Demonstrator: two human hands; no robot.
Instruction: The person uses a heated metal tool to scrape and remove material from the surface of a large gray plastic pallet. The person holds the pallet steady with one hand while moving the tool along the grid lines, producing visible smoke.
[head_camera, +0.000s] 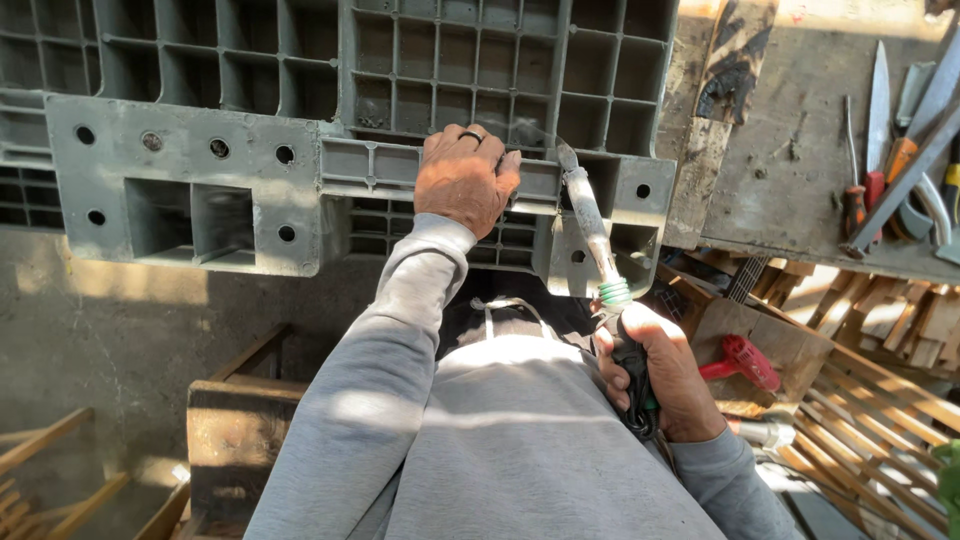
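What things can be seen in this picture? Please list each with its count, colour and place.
pallet: one, grey plastic, top, on its side
iron: one, metal tip, dark handle, right grip, tip at pallet edge
bench: one, worn grey wood, upper right
tools: several, red, orange and metal, on bench
red tool: one, below bench, right
slats: many, pale wood, lower right
stool: one, dark wood, lower left
left hand: ringed, flat on pallet
right hand: grips iron
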